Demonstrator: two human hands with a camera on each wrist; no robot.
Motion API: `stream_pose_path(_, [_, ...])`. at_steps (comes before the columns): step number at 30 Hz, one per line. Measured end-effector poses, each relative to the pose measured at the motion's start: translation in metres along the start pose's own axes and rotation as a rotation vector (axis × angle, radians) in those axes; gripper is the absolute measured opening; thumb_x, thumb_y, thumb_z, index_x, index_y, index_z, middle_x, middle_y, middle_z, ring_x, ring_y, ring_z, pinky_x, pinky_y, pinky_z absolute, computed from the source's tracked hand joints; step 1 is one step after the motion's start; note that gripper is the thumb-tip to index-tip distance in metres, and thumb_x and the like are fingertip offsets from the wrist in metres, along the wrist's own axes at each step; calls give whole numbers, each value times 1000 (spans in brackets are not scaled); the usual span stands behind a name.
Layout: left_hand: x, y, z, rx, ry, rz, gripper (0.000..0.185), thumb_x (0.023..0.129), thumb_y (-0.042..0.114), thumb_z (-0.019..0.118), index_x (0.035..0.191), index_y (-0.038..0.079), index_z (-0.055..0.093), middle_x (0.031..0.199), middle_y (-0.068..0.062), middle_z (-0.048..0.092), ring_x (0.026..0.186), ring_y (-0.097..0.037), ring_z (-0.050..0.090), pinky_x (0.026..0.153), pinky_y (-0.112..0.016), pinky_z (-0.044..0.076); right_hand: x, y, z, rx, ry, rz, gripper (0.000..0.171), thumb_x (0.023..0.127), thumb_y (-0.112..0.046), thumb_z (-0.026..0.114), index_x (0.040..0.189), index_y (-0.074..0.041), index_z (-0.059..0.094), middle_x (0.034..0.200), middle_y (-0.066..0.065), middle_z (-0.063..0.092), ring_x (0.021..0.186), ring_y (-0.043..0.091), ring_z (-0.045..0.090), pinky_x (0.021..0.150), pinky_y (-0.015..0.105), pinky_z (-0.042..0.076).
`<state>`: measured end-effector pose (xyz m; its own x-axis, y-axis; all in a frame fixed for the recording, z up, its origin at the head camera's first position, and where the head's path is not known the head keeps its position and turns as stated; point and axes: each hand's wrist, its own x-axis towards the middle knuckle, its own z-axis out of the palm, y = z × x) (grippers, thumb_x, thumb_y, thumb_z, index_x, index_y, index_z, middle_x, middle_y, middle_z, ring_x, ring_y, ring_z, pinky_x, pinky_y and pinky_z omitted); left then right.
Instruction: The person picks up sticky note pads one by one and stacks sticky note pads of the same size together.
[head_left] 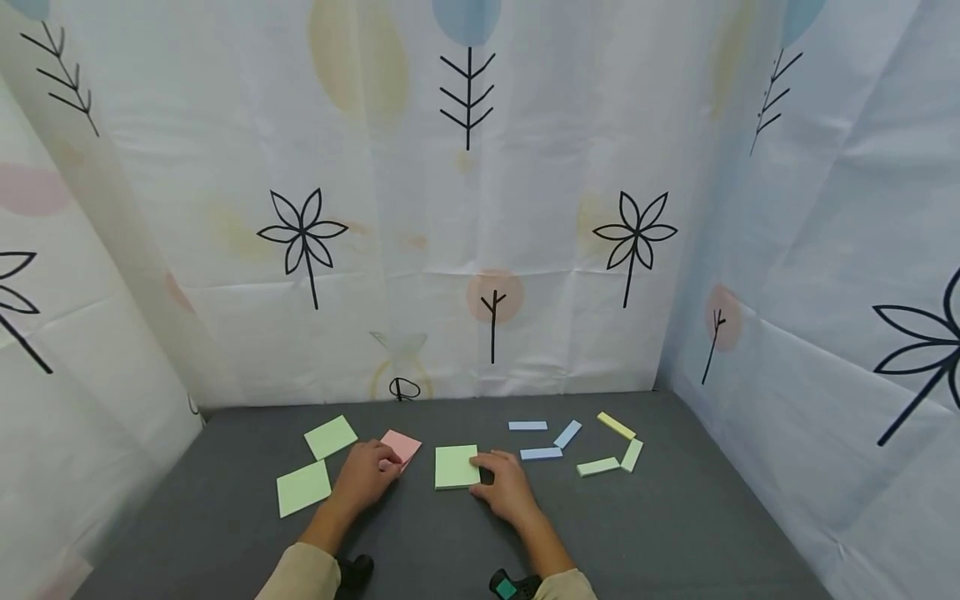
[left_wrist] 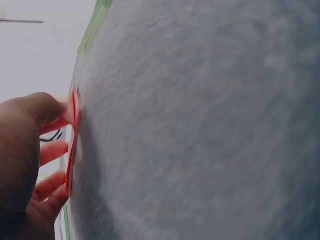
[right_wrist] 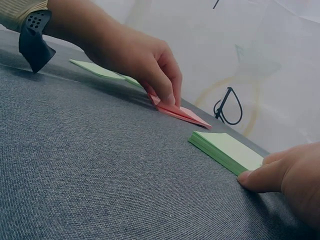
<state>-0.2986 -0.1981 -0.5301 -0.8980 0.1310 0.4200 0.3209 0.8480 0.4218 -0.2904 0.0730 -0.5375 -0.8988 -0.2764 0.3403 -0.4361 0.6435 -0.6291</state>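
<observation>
Left hand [head_left: 366, 471]: fingers curled, gripping the pink pad [head_left: 402, 445]. The pad lies on the grey table [head_left: 420, 550], left of centre. In the left wrist view, the thumb bears on the pad's upper end and the other fingers lie along its side. In the right wrist view, the pad's layers stand parted beneath these fingers.

Right hand [head_left: 506, 483]: fingers bent, gripping the right side of the green stack [head_left: 456, 467]. The thumb is at the near right corner, with another finger on the side farther back. The stack sits flat on the table between the two hands, to the right of the pink pad and apart from it. Its layered edge is plain in the right wrist view.

Left of the left hand, two green squares [head_left: 303, 489] lie flat, one behind the other, corners close together.

Right of the right hand, three blue strips [head_left: 528, 426] lie nearest. Beyond them are one yellow strip [head_left: 616, 425] and two green strips [head_left: 597, 467], their neighbouring ends close together.

A white curtain [head_left: 555, 333] printed with plant outlines stands behind the table and along both sides. Beige sleeves [head_left: 303, 575] cover both forearms.
</observation>
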Motion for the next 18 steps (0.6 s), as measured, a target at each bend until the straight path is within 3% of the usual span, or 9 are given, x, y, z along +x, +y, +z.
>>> stream_pose_path(8, [2, -5, -4, -78, -67, -16, 8, 85, 16, 75, 86, 9, 77, 99, -8, 67, 103, -35, 58, 92, -53, 43, 1, 1, 1, -1, 7, 6, 40, 76, -10, 82, 115, -6, 71, 120, 11, 66, 121, 37, 50, 96, 54, 41])
stream_pose_path(18, [3, -5, -6, -61, -75, -18, 6, 84, 16, 76, 87, 12, 78, 99, -7, 67, 102, -33, 59, 91, -52, 44, 1, 2, 2, -4, 5, 5, 41, 75, -10, 82, 114, -6, 71, 120, 11, 66, 121, 37, 50, 96, 53, 41])
